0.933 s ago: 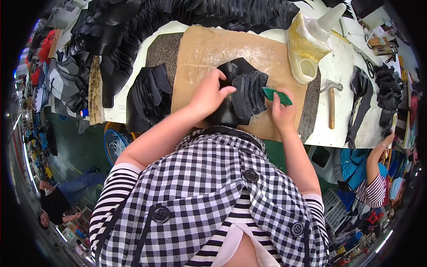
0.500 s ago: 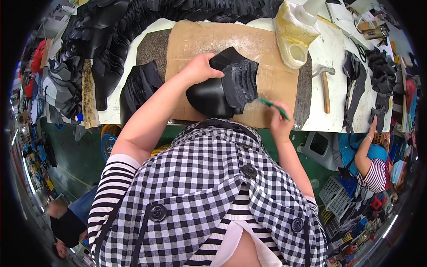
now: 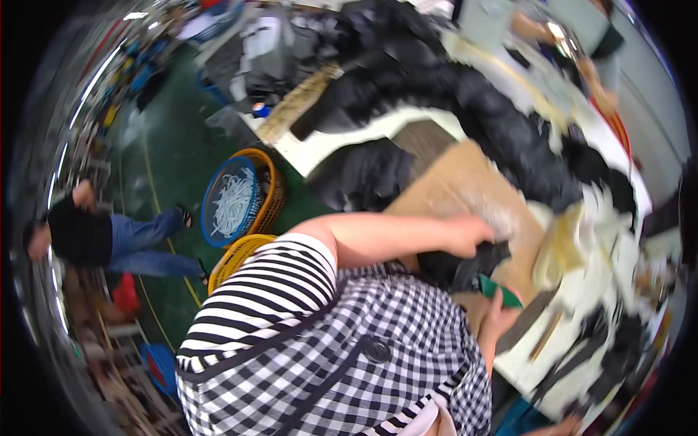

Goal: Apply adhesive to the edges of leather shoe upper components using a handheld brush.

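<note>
A stack of black leather-like pieces (image 3: 438, 270) lies at the near edge of the cardboard sheet (image 3: 454, 174), partly under my forearm. My left hand (image 3: 471, 236) rests at its far side, fingers curled onto it; motion blurs the fingertips. On the stack's right, my right hand (image 3: 499, 315) grips a green tool (image 3: 500, 292). The tool's working end is smeared, so its exact kind does not show. A yellowed, glue-crusted pot (image 3: 558, 251) stands on the cardboard's right side.
Black pieces (image 3: 502, 138) pile in a long curve across the table's back. Another black stack (image 3: 367, 174) lies left of the cardboard. A wooden-handled hammer (image 3: 545, 336) lies to the right. Baskets (image 3: 234, 200) stand on the floor at left, where a person (image 3: 138, 240) is.
My view has swung left, bringing the floor baskets into sight and shifting the work rightward in the picture. The green tool stays in my right hand, with its broad side now showing.
</note>
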Demonstrator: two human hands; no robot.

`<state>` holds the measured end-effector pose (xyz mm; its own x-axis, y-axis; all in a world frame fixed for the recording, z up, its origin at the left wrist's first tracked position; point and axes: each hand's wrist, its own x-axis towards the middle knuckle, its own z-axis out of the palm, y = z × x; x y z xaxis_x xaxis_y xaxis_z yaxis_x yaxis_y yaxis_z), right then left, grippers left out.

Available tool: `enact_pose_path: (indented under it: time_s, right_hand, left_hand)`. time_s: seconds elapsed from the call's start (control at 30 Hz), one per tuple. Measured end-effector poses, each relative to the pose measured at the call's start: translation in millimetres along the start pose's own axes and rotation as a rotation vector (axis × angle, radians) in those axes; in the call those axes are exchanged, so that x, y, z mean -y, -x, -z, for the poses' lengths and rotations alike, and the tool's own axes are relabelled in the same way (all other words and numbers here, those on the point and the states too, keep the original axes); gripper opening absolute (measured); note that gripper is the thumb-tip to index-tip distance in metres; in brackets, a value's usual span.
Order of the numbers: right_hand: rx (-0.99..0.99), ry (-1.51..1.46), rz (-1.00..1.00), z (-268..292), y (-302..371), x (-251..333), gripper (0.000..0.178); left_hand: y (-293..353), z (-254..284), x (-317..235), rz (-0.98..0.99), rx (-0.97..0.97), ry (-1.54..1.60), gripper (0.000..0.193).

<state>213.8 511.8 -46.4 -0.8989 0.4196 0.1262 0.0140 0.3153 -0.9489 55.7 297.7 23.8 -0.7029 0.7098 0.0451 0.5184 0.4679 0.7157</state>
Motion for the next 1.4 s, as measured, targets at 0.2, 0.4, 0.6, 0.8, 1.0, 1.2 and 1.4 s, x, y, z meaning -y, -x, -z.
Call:
enact_pose_path:
  time_s: [0.2, 0.4, 0.6, 0.8, 1.0, 1.2, 1.4]
  right_hand:
    - [-0.223, -0.278, -0.277, 37.8, -62.9, 24.5, 0.028]
    - [-0.183, -0.274, -0.349, -5.0, -73.7, 41.5, 0.032]
    - [-0.193, -0.234, -0.359, -50.0, -63.6, 74.6, 0.031]
    - [-0.302, -0.232, -0.396, -65.5, -50.7, 86.7, 0.032]
    - [-0.316, -0.143, -0.427, -70.9, -35.5, 106.9, 0.034]
    - [-0.215, -0.084, -0.43, -82.2, -39.9, 109.0, 0.035]
    - [-0.052, -0.063, -0.361, -108.9, -49.7, 131.1, 0.033]
  left_hand:
    - [42.1, 31.6, -27.1, -0.001, -0.103, 0.038, 0.022]
    - [54.2, 114.4, -14.1, 0.174, -0.562, 0.284, 0.026]
    - [26.8, 225.7, 57.9, 0.198, -1.103, 0.117, 0.022]
    - [6.6, 308.9, 243.1, 0.527, -1.69, -0.106, 0.045]
    - [16.0, 338.5, 319.4, 0.865, -1.593, 0.102, 0.071]
    - [28.7, 317.8, 317.3, 0.894, -1.419, 0.36, 0.082]
    - [34.6, 272.4, 313.4, 0.823, -1.49, 0.434, 0.08]
